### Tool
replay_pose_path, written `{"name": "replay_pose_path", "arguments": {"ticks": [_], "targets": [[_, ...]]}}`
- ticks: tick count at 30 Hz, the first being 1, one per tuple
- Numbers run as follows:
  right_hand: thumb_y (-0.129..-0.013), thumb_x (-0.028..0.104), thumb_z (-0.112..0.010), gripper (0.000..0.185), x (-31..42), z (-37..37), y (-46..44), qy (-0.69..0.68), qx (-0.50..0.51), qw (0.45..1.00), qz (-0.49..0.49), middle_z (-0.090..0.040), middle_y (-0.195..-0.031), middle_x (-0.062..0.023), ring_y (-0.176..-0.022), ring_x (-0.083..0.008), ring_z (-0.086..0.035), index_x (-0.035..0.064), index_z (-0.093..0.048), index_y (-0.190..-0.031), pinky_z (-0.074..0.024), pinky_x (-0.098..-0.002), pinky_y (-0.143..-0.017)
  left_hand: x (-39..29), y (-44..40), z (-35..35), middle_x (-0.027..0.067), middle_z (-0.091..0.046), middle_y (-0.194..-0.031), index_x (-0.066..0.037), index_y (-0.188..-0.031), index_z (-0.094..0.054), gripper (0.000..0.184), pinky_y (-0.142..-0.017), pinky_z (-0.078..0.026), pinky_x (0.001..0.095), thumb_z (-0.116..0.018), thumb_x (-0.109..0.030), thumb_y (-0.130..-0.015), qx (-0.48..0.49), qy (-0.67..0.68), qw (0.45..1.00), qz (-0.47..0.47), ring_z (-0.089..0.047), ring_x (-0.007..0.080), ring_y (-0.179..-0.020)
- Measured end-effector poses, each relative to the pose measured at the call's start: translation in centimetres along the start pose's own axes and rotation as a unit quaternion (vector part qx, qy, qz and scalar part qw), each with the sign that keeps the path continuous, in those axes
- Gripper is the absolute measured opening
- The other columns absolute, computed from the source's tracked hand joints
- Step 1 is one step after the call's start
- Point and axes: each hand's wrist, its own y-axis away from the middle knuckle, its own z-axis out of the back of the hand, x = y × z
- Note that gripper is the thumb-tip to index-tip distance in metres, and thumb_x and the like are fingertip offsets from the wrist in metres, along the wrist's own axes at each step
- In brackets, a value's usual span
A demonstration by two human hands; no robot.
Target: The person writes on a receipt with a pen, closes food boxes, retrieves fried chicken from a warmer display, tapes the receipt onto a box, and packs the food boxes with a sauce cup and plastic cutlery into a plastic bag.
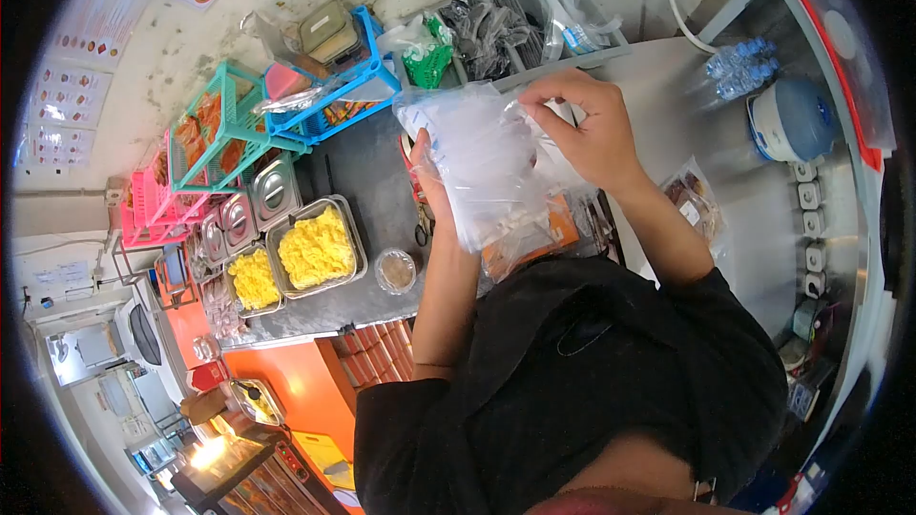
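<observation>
Clear plastic bags, looks like a stack or one crumpled bundle, can't tell which, held up at upper centre of the frame, above the table. Left hand grips them along the left edge, palm side mostly hidden; probably there to steady the bundle. Right hand is nearly closed, thumb and forefinger pinching the upper right edge, other fingers curled. Narrow pinch suits thin film, likely for getting hold of one layer; exact contact blurred by glare.

Grey divided bin at top centre, just beyond the hands, black and clear plastic in separate compartments, presumably sorted for quick reach. Blue basket upper left of it, packed with small items. Metal trays left of centre, side by side, filled with yellow food; uncovered, likely for easy access. Lidded metal containers just above them, lids probably protecting contents. Clear cup near the trays, scissors beside the left forearm. Neither hand touches these.
</observation>
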Motion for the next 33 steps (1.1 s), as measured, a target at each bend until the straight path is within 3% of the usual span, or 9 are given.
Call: {"name": "replay_pose_path", "arguments": {"ticks": [4,7,10,16,25,28,30,32,33], "targets": [[-0.077,-0.008,-0.068,0.016,-0.6,-0.3,0.4,0.095,-0.053,0.975,0.193,-0.072,-0.091,-0.0088,-0.081,-0.0259,-0.064,0.0022,-0.071,-0.089,-0.0505,-0.0347,-0.074,0.6,-1.5,0.8,0.016,-0.06,-0.127,-0.004,-0.136,-0.049,0.071,-0.095,-0.051,0.0483,-0.04,-0.061,-0.095,0.09,0.059,0.994,-0.009,-0.061,0.0328,-0.111],[-0.074,-0.006,-0.068,0.024,-0.5,-0.6,1.2,0.094,-0.056,0.973,0.205,-0.07,-0.094,-0.0086,-0.089,-0.0303,-0.063,0.0058,-0.069,-0.094,-0.0503,-0.0393,-0.078,0.6,-2.9,1.7,0.015,-0.062,-0.124,-0.003,-0.132,-0.052,0.066,-0.095,-0.051,0.0452,-0.037,-0.058,-0.097,0.082,0.021,0.995,-0.055,-0.062,0.0314,-0.109],[-0.071,-0.006,-0.069,0.028,-1.6,-0.8,1.7,0.068,-0.043,0.986,0.147,-0.069,-0.093,-0.0104,-0.084,-0.03,-0.063,0.0046,-0.069,-0.097,-0.0511,-0.0396,-0.076,0.6,-4.0,1.7,0.0175,-0.062,-0.123,-0.001,-0.132,-0.052,0.07,-0.095,-0.05,0.0488,-0.038,-0.059,-0.094,0.027,-0.033,0.996,-0.076,-0.062,0.0359,-0.108],[-0.071,-0.012,-0.069,0.027,0.1,0.3,3.1,0.06,-0.075,0.973,0.211,-0.071,-0.09,-0.0128,-0.072,-0.0275,-0.064,-0.0003,-0.069,-0.096,-0.052,-0.0345,-0.064,0.4,-5.4,2.6,0.0206,-0.064,-0.119,0.0,-0.129,-0.055,0.067,-0.092,-0.051,0.0519,-0.04,-0.055,-0.092,0.026,-0.057,0.994,-0.089,-0.063,0.0395,-0.105],[-0.074,-0.014,-0.065,0.028,2.1,3.7,3.8,0.051,-0.052,0.977,0.2,-0.071,-0.088,-0.0154,-0.071,-0.0285,-0.063,0.0002,-0.067,-0.099,-0.0529,-0.0382,-0.066,-0.7,-6.9,6.5,0.0189,-0.065,-0.116,-0.002,-0.124,-0.057,0.062,-0.089,-0.053,0.0527,-0.036,-0.052,-0.094,0.011,-0.084,0.985,-0.153,-0.064,0.0376,-0.102],[-0.084,-0.006,-0.063,0.026,1.9,6.0,4.5,0.037,-0.17,0.967,0.186,-0.067,-0.098,-0.0143,-0.082,-0.0223,-0.062,-0.0003,-0.063,-0.109,-0.0518,-0.0351,-0.073,-0.8,-6.7,5.5,0.0184,-0.065,-0.117,-0.003,-0.126,-0.057,0.064,-0.09,-0.054,0.05,-0.035,-0.054,-0.094,-0.029,-0.211,0.96,-0.181,-0.064,0.0366,-0.103],[-0.091,0.001,-0.064,0.021,1.4,7.1,4.7,-0.008,-0.305,0.947,0.098,-0.065,-0.103,-0.0114,-0.087,-0.0164,-0.06,-0.0009,-0.062,-0.112,-0.0499,-0.0302,-0.076,-0.8,-7.3,4.8,0.0183,-0.065,-0.119,-0.002,-0.128,-0.056,0.066,-0.092,-0.054,0.0487,-0.036,-0.055,-0.094,0.036,-0.173,0.975,-0.132,-0.064,0.0362,-0.104],[-0.094,0.002,-0.062,0.023,0.7,8.5,5.0,-0.006,-0.444,0.896,-0.013,-0.061,-0.106,-0.0081,-0.091,-0.0126,-0.057,-0.0009,-0.06,-0.117,-0.0476,-0.0272,-0.08,-0.1,-8.4,4.9,0.0184,-0.064,-0.121,-0.001,-0.129,-0.056,0.068,-0.093,-0.053,0.0481,-0.036,-0.055,-0.093,0.188,0.029,0.982,-0.017,-0.064,0.0361,-0.106],[-0.095,0.002,-0.061,0.022,0.1,9.3,5.6,-0.043,-0.449,0.892,-0.036,-0.061,-0.106,-0.0071,-0.093,-0.0118,-0.057,-0.0008,-0.06,-0.117,-0.0469,-0.0264,-0.081,0.5,-9.5,4.3,0.0184,-0.064,-0.121,-0.001,-0.129,-0.056,0.069,-0.094,-0.052,0.048,-0.037,-0.056,-0.093,0.14,-0.011,0.99,-0.008,-0.064,0.036,-0.107]]}}
